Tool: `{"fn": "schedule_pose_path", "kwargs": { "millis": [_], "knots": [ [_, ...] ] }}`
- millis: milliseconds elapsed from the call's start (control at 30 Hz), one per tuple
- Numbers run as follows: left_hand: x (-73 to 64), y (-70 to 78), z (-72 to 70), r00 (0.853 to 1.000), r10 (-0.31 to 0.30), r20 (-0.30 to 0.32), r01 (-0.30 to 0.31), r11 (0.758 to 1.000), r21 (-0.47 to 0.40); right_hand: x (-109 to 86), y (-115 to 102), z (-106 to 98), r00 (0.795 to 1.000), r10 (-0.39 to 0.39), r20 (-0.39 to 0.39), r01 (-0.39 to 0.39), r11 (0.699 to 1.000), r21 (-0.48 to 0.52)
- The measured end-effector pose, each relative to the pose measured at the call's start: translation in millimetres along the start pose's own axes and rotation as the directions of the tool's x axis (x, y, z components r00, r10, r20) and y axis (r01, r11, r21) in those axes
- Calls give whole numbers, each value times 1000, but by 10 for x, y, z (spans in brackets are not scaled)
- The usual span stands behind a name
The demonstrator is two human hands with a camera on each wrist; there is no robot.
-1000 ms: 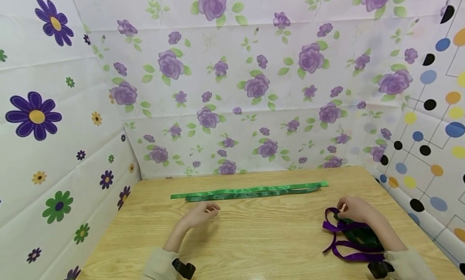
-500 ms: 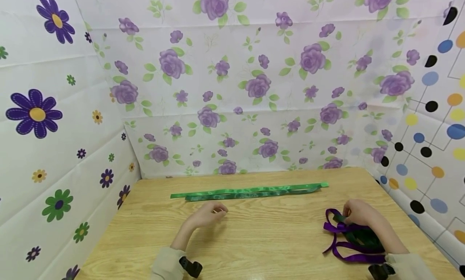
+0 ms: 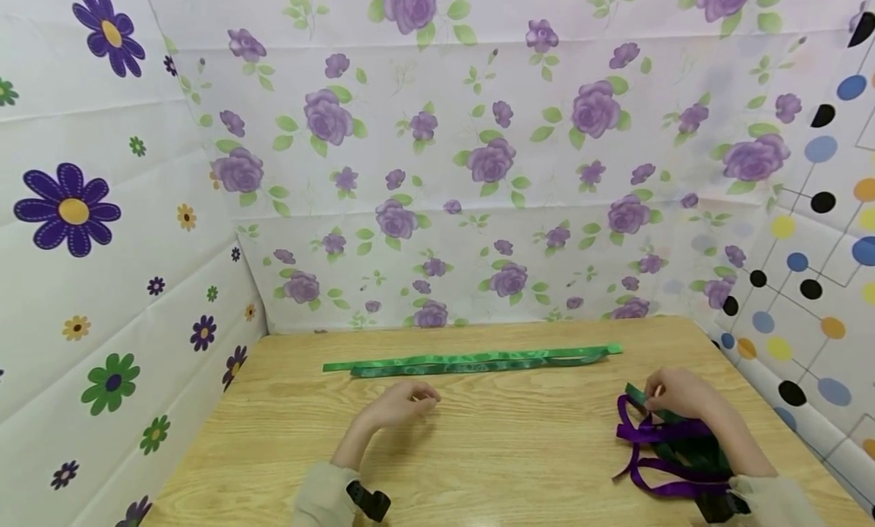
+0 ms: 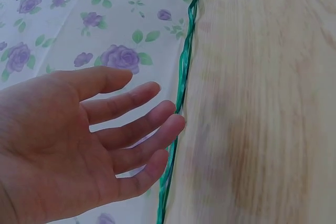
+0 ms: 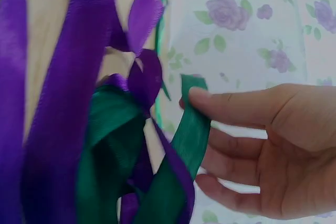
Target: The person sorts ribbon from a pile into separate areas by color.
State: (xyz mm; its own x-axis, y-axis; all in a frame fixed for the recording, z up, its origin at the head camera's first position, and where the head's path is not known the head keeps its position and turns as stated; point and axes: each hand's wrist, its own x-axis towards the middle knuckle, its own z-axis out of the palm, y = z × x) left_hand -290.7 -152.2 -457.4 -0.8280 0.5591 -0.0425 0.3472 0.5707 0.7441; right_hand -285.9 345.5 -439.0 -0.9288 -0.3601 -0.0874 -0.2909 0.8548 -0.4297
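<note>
My right hand point(image 3: 683, 396) pinches the end of a dark green ribbon point(image 5: 190, 135) between thumb and forefinger, above a loose pile on the right of the table. A purple ribbon point(image 3: 659, 433) loops through and around that pile, partly over the green. My left hand point(image 3: 402, 405) hovers over the middle of the table with relaxed fingers, holding nothing; its palm shows in the left wrist view. Just beyond it a bright green ribbon point(image 3: 410, 361) and a darker green ribbon point(image 3: 437, 369) lie side by side across the table.
The wooden table point(image 3: 506, 451) reaches back to a floral cloth point(image 3: 437, 170). A daisy-print cloth point(image 3: 123, 299) hangs at the left and a dotted cloth point(image 3: 813, 231) at the right. Black wrist devices sit on both forearms.
My right hand has taken hold of the dark green ribbon's end and lifted it slightly from the pile. My left hand has drifted a little to the right.
</note>
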Motion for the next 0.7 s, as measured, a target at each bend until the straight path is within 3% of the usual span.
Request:
{"fn": "schedule_pose_path", "kwargs": {
  "millis": [200,367,533,700],
  "knots": [
    [103,102,4,1000,7,30,-6,1000,-25,26,-73,-79,992,-121,22,118,987,113],
    [174,203,32,997,29,65,-25,998,-65,98,-207,-76,974,-220,53,202,950,239],
    [289,329,138,992,64,109,-57,996,-69,177,-354,1,945,-314,88,272,908,318],
    [440,415,274,981,103,167,-96,994,-51,242,-486,76,926,-356,126,298,893,337]
  ]
}}
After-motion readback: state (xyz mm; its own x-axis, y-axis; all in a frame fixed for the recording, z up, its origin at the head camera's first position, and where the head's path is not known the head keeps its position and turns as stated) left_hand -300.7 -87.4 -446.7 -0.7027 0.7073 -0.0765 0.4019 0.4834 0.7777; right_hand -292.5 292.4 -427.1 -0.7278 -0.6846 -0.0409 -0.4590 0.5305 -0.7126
